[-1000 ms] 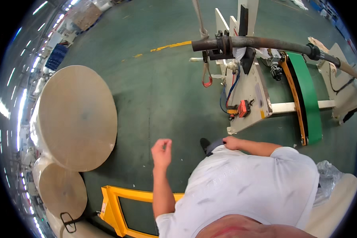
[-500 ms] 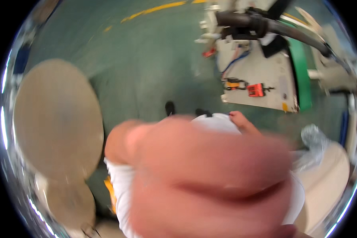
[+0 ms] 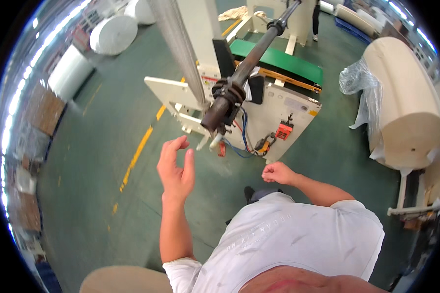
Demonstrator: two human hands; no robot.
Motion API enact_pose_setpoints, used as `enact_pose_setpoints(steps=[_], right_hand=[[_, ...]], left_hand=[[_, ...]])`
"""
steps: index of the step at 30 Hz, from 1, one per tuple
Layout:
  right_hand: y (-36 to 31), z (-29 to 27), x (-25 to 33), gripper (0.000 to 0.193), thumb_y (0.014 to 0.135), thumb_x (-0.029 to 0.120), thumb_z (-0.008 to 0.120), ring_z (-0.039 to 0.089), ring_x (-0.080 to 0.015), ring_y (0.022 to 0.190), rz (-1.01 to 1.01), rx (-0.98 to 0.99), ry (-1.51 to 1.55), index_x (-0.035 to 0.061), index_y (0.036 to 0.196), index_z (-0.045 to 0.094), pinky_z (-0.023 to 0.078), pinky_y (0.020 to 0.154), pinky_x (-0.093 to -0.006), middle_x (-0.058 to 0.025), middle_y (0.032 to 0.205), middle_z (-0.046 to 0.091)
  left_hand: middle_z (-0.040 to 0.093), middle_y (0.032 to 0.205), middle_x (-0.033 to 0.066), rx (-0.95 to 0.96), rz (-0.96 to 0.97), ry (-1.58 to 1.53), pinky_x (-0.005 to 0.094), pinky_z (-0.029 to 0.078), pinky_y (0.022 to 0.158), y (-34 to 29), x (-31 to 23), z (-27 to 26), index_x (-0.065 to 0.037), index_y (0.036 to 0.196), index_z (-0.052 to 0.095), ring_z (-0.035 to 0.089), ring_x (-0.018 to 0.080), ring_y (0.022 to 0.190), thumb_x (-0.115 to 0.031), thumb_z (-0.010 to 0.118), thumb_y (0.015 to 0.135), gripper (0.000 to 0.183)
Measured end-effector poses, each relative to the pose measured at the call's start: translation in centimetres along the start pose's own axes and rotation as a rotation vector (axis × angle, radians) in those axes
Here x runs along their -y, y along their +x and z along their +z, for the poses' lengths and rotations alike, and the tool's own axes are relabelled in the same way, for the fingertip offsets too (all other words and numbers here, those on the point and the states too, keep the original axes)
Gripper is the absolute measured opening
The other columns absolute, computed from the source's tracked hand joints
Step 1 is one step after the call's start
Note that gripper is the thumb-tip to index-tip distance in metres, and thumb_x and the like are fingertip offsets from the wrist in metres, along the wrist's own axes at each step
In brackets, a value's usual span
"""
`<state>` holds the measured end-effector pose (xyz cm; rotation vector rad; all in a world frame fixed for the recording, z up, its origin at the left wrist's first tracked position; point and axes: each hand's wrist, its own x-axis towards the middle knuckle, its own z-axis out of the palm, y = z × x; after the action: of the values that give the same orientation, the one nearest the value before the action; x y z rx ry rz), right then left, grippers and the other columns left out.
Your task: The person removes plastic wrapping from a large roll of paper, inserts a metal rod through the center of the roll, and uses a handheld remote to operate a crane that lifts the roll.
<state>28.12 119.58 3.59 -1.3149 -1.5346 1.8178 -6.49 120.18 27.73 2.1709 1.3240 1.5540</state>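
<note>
My left hand (image 3: 175, 163) is raised in front of me, its fingers bent and the thumb standing apart, with nothing in it. It is nearest the blunt end of a dark metal shaft (image 3: 252, 61), but a gap lies between them. Lower and to the right, my right hand (image 3: 278, 173) has its fingers curled in and shows nothing held. It is near the bottom edge of a cream machine side plate (image 3: 291, 110), apart from it. A red box (image 3: 284, 130) and a yellow-and-black device (image 3: 263, 145) with cables are on that plate.
A grey ribbed roller (image 3: 181, 53) slants beside the shaft. Behind it lies a green cover (image 3: 278, 61). At right, a big beige paper roll (image 3: 406, 97) carries clear plastic film (image 3: 366, 90). White rolls (image 3: 113, 35) stand far left. Another person's leg (image 3: 316, 22) shows at the back.
My view has swung, bringing the machine to the centre. The large blurred hand or arm that filled the lower view is gone, and my left hand now reaches forward with fingers apart.
</note>
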Motion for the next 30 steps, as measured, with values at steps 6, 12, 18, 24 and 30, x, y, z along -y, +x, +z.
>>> enact_pose_setpoints(steps=[6, 12, 18, 24, 30], right_hand=[[7.0, 2.8, 13.0, 0.033, 0.1, 0.026, 0.07, 0.067, -0.0162, 0.099, -0.231, 0.101, 0.625, 0.0037, 0.124, 0.061, 0.054, 0.083, -0.0326, -0.0064, 0.115, 0.071], [13.7, 3.7, 19.9, 0.038, 0.099, 0.035, 0.071, 0.063, -0.0173, 0.116, -0.106, 0.088, 1.062, 0.0114, 0.127, 0.061, 0.049, 0.102, -0.0396, -0.0029, 0.123, 0.068], [17.7, 6.2, 21.6, 0.034, 0.097, 0.033, 0.071, 0.067, -0.0208, 0.111, -0.01, -0.082, 1.236, 0.0135, 0.123, 0.062, 0.049, 0.106, -0.0452, -0.0033, 0.12, 0.071], [19.8, 7.9, 21.3, 0.023, 0.091, 0.019, 0.069, 0.069, -0.0255, 0.098, 0.026, -0.32, 1.269, 0.008, 0.11, 0.065, 0.056, 0.085, -0.0473, -0.0094, 0.105, 0.072], [20.0, 8.9, 24.3, 0.025, 0.086, 0.018, 0.074, 0.069, -0.0238, 0.084, 0.051, -0.506, 1.322, 0.0097, 0.104, 0.06, 0.058, 0.077, -0.0453, -0.0092, 0.095, 0.07]], left_hand=[[0.068, 0.112, 0.0064, 0.15, -0.474, -0.128, 0.0303, 0.052, 0.091, 2.6, 13.3, 6.7, -0.002, 0.132, 0.06, 0.064, 0.0141, 0.1, -0.01, 0.068, 0.099, 0.035], [0.066, 0.119, 0.0089, 0.274, -0.578, -0.444, 0.0312, 0.048, 0.099, 3.6, 18.2, 10.2, 0.002, 0.136, 0.058, 0.06, 0.0153, 0.11, -0.027, 0.056, 0.109, 0.039], [0.064, 0.101, 0.0076, 0.445, -0.69, -0.517, 0.0308, 0.052, 0.09, 6.0, 21.4, 10.8, 0.002, 0.112, 0.057, 0.06, 0.0142, 0.094, -0.026, 0.052, 0.111, 0.029], [0.058, 0.113, 0.0114, 0.555, -0.94, -0.85, 0.0342, 0.058, 0.074, 3.8, 21.1, 11.6, -0.005, 0.118, 0.046, 0.064, 0.0182, 0.093, -0.043, 0.052, 0.11, 0.039], [0.058, 0.118, 0.0109, 0.476, -0.987, -1.092, 0.0379, 0.053, 0.087, 3.8, 19.1, 12.2, -0.008, 0.123, 0.041, 0.062, 0.0205, 0.102, -0.038, 0.051, 0.11, 0.034]])
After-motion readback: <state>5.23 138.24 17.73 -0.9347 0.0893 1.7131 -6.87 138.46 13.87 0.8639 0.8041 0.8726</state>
